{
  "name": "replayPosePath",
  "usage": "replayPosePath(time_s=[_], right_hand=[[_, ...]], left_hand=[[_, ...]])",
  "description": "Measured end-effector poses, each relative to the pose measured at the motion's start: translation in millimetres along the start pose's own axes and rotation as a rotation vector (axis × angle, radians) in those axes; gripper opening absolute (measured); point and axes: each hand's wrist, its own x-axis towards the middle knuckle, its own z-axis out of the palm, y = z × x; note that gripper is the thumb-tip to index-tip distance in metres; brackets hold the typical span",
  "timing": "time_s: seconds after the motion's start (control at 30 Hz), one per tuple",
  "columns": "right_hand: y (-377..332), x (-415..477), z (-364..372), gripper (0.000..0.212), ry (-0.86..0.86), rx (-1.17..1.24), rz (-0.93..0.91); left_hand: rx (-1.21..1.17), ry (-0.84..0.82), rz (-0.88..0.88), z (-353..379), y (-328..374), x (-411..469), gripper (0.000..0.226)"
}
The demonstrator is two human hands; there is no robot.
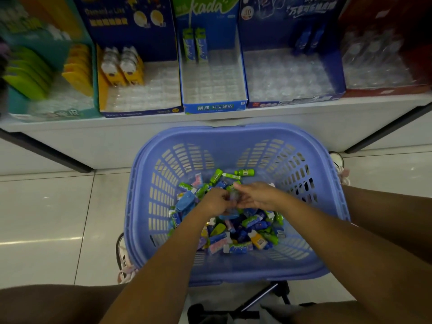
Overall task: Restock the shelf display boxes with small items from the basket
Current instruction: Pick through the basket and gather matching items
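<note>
A blue plastic basket (236, 136) stands on the floor before the shelf, holding several small packaged items (243, 232) in green, blue, yellow and pink. Both my hands are inside it, over the pile. My left hand (216, 202) has its fingers curled round a small blurred item. My right hand (256, 195) meets it from the right, fingers touching the same item. On the shelf stand the display boxes: a green-and-white one (214, 106) with two green packs at its back, a dark blue one (140, 111) with yellow items, and another blue one (294, 101).
A teal box (46, 113) with green and yellow pieces stands at the far left, a red box (385, 91) at the far right. The white shelf edge (210, 119) runs just behind the basket. My knees and shoes flank the basket on the tiled floor.
</note>
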Motion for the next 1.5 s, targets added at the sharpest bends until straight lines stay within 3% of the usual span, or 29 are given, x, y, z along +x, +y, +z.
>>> replayPosePath(time_s=[0.03,0.07,0.1,0.17,0.27,0.4,0.53,0.63,0.73,0.83,1.0,1.07,1.13,1.3,1.37,1.5], right_hand=[[2,3,-2,0.043,0.068,-0.105,-0.026],[3,4,-4,0.039,0.141,-0.359,-0.066],[4,5,-8,0.032,0.174,-0.717,-0.105],[6,2,-10,0.014,0.118,-1.323,-0.088],[12,1,-7,0.032,0.022,-1.639,-0.017],[15,2,-6,0.024,0.062,-1.618,-0.063],[7,-10,-4,0.014,0.052,-1.095,-0.08],[-25,-26,6,0.021,0.034,-0.586,-0.105],[-66,-55,19,0.02,-0.035,-0.314,-0.26],[-107,-88,36,0.027,-0.102,-0.121,-0.503],[-169,-120,68,0.026,-0.075,-0.021,-0.792],[-190,-120,80,0.018,0.037,-0.059,-0.839],[-211,-114,94,0.01,0.177,-0.255,-0.876],[-277,-78,125,0.032,0.581,-0.975,-0.978],[-297,-66,133,0.038,0.657,-1.127,-0.986],[-315,-45,143,0.025,0.705,-1.407,-0.979]], left_hand=[[0.029,0.025,-0.018,-1,-1,1,0.01],[0.005,0.042,-0.042,-3,-3,1,0.007],[-0.07,0.06,-0.073,-6,-3,2,0.004],[-0.246,0.097,-0.144,-11,-3,2,0.018],[-0.245,0.134,-0.113,-17,-5,4,0.023],[-0.263,0.197,-0.113,-27,0,1,0.03],[-0.454,0.237,-0.057,-44,23,-8,0.022],[-0.466,0.236,0.083,-67,55,-27,0.015],[-0.453,0.307,0.271,-96,84,-56,0.025],[-0.601,0.429,0.417,-124,102,-85,0.02],[-0.677,0.545,0.538,-141,115,-116,0.021],[-0.715,0.601,0.548,-144,116,-119,0.024],[-0.767,0.662,0.548,-148,113,-120,0.024],[-0.77,0.721,0.618,-155,105,-116,0.021],[-0.765,0.715,0.627,-159,103,-113,0.01],[-0.786,0.74,0.635,-166,99,-107,0.017]])
